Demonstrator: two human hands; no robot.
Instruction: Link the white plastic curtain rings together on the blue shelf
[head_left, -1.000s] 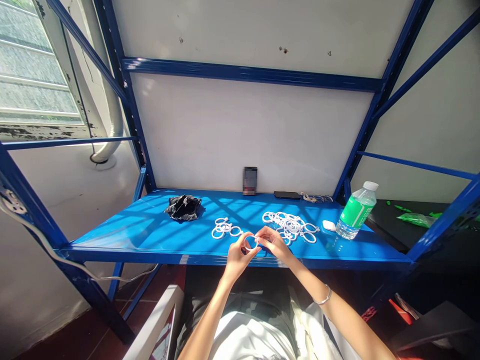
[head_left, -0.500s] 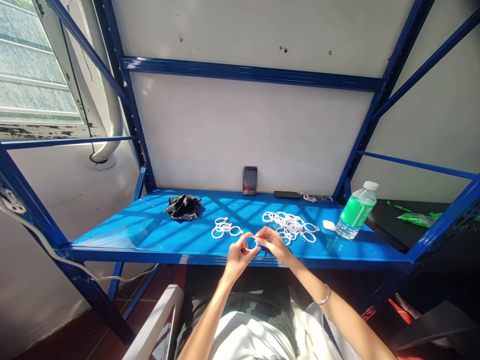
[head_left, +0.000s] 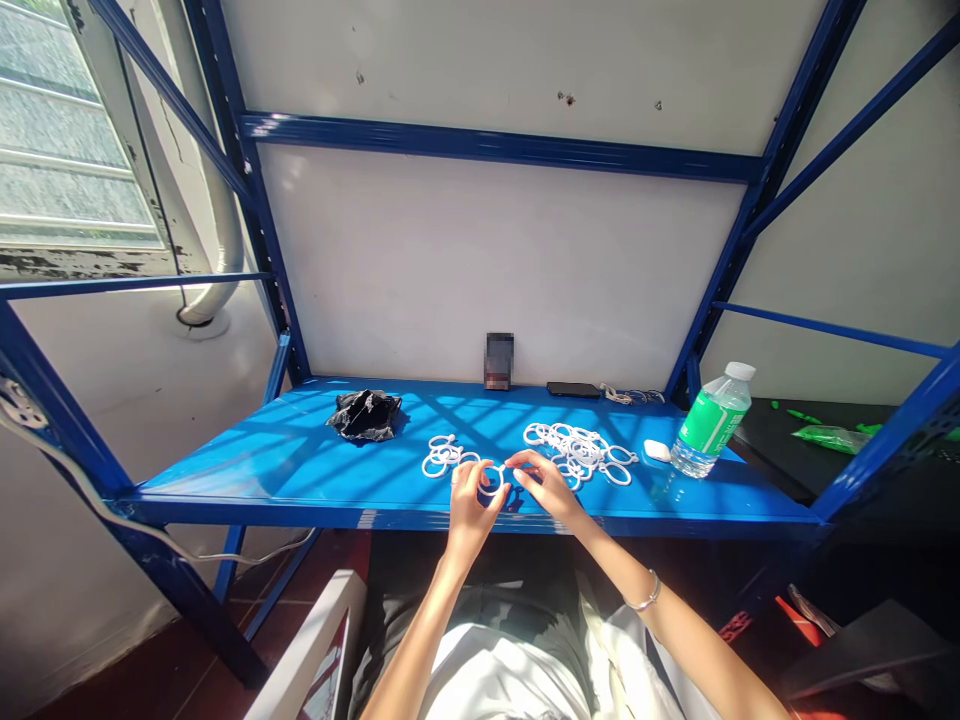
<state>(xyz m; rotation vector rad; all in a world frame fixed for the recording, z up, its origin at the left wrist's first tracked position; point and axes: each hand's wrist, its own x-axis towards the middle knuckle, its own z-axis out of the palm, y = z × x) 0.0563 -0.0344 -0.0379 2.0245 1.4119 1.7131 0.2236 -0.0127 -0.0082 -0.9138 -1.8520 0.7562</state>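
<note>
A: Containers on the blue tabletop (head_left: 285,465)?

B: Nr its R edge, a clear plastic bottle (head_left: 709,424) w/ green label & white cap is stood; fill level can't be made out. Twd the back L corner, a black plastic bag (head_left: 365,415) is left crumpled, contents hidden.

A: Hands?

B: At the front edge, abt mid-length, a white ring (head_left: 490,494) is pinched btw thumb & fingers of the L hand (head_left: 471,508). The R hand (head_left: 546,484) is held just beside it, fingers bent twd the ring; whether it's gripped there too can't be told.

A: Shapes, textures?

B: Thin, round, overlapping rings: a small cluster (head_left: 442,455) is seen L of the held one, a larger pile (head_left: 581,445) R. Tabletop's glossy, shadow-striped.
</note>
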